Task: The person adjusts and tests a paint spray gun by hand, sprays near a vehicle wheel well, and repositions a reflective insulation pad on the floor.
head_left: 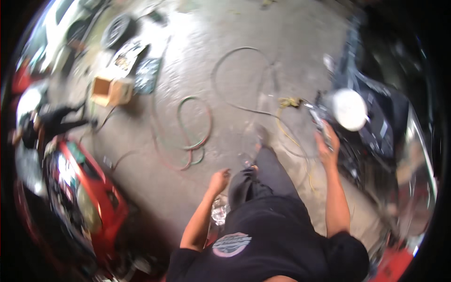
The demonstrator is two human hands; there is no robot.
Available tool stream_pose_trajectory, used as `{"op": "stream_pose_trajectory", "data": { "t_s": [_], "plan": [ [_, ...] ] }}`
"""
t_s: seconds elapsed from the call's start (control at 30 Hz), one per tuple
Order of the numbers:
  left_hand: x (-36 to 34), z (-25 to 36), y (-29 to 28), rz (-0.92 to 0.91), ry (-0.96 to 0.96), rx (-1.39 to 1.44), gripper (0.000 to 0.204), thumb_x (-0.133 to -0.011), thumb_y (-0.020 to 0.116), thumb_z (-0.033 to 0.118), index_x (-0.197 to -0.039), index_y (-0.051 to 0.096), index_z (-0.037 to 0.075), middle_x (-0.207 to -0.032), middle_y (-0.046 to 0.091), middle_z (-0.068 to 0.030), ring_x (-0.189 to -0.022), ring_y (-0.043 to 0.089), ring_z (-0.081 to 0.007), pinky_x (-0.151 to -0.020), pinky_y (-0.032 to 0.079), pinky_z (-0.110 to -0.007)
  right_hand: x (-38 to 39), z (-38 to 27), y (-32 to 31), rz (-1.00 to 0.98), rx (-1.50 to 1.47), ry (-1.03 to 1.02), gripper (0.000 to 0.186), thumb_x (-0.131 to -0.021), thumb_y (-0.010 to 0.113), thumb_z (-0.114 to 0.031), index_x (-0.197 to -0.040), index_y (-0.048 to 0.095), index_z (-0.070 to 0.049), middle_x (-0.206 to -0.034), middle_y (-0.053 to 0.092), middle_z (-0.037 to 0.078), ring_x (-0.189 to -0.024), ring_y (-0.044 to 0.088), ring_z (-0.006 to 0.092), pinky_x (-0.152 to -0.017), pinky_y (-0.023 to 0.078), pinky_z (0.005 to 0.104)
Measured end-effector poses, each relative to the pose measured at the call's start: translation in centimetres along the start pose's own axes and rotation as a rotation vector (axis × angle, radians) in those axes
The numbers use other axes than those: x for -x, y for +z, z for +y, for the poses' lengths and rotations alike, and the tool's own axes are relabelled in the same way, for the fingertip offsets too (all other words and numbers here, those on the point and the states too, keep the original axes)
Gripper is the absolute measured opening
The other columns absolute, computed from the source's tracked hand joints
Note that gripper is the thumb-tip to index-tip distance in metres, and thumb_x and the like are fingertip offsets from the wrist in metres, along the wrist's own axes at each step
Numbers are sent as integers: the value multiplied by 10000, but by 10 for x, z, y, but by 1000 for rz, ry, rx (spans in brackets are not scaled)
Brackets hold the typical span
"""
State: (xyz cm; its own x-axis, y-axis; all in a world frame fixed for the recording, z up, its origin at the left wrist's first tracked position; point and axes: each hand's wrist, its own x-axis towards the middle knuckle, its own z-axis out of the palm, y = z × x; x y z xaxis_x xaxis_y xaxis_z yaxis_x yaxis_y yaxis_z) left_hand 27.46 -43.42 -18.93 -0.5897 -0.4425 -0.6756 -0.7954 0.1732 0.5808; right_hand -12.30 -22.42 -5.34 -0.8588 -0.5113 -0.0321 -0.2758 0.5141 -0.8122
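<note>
My right hand is wrapped around a slim grey and dark hand tool, whose exact kind is blurred. The tool points up and away, near a round white lid-like object on the right. My left hand hangs low in front of my left thigh, its fingers curled into a loose fist, with nothing visible in it. Below that hand, a shiny clear or silvery item shows beside my leg, partly hidden by my forearm.
Red and green hoses and a dark cable loop over the concrete floor. A yellow cord runs at the right. Leftward are a cardboard box, a wheel, a red car part and another person. Black sheeting covers something on the right.
</note>
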Motion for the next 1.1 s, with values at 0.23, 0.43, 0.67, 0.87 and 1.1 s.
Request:
{"op": "stream_pose_trajectory", "data": {
  "t_s": [0.23,0.43,0.67,0.87,1.1],
  "plan": [
    [-89,31,-109,-1,74,-145,311,-997,551,173,-1201,712,1,-1111,716,-269,-1044,700,-425,-906,541,-452,-87,-1,58,1,-211,71,464,-908,760,-132,-1340,642,-12,-1263,706,157,-1157,659,249,-1001,501,359],
    [-156,21,-184,-85,10,-214,318,-957,582,185,-1183,727,14,-990,728,-272,-988,731,-379,-862,546,-447,-197,-23,69,-67,-284,125,435,-936,698,-126,-1357,629,-39,-1319,678,187,-1219,650,300,-1031,493,390],
    [-286,149,-275,-161,69,-149,378,-950,598,209,-1221,696,-36,-954,732,-266,-915,730,-324,-822,543,-412,-316,-73,53,74,-294,7,431,-926,698,-123,-1338,633,-18,-1203,714,174,-1086,687,282,-969,510,383],
    [-422,255,-334,-149,407,-162,453,-956,622,283,-1273,677,-37,-905,751,-157,-816,699,-177,-724,540,-344,-404,-99,38,158,-341,109,394,-923,698,-118,-1299,653,-10,-1153,726,168,-1013,701,261,-898,531,356],
    [-592,350,-447,-207,246,-332,378,-990,594,243,-1226,701,-32,-1123,730,-272,-1083,715,-357,-930,541,-409,-547,-106,46,296,-319,206,385,-942,679,-115,-1313,650,-16,-1090,725,147,-895,676,208,-834,531,334]
  ]
}}
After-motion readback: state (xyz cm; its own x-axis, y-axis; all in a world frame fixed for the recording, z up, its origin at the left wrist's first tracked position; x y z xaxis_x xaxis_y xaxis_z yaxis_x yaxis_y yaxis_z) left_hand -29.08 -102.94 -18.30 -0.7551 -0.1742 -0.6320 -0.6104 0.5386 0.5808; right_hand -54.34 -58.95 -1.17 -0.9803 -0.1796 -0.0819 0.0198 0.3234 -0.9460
